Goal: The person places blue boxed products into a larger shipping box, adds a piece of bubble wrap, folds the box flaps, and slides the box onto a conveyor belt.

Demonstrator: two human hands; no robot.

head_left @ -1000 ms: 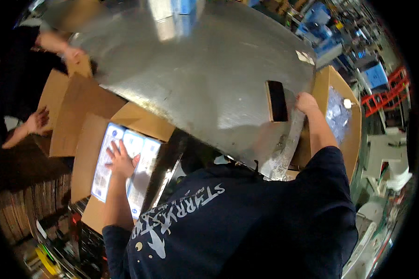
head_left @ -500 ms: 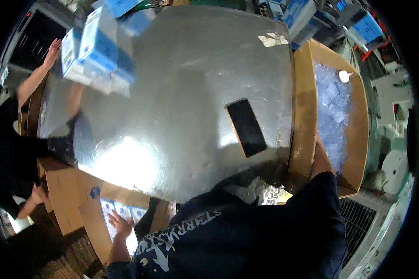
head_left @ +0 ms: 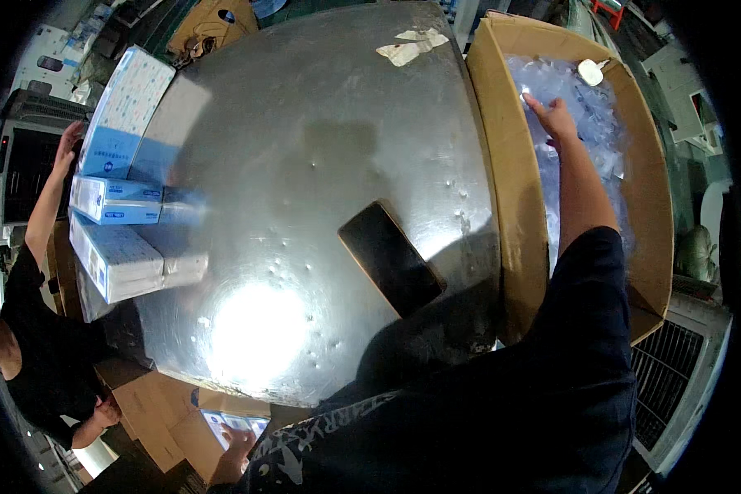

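Observation:
My right hand (head_left: 554,122) is inside a long cardboard box (head_left: 514,206) at the right, over a heap of clear plastic pieces (head_left: 597,152). Its fingers are apart, and no held piece can be made out. At the lower left my left hand (head_left: 237,440) lies with fingers stretched over blue-and-white packages (head_left: 221,420) in an open cardboard carton (head_left: 173,416). Part of that hand is hidden by my sleeve. Between my arms, a dark smartphone (head_left: 393,259) rests on the metal table (head_left: 305,206).
Along the table's left edge stand several blue-and-white boxes (head_left: 119,198). A co-worker (head_left: 37,354) in black has one hand (head_left: 67,144) at the tallest box. A torn paper scrap (head_left: 412,47) lies at the far edge; a white round piece (head_left: 590,72) sits on the plastic heap.
My right hand has moved farther into the long box and now shows above the plastic pieces. The view has shifted. Boxes at the left now stand apart along the table edge, near the co-worker's hand.

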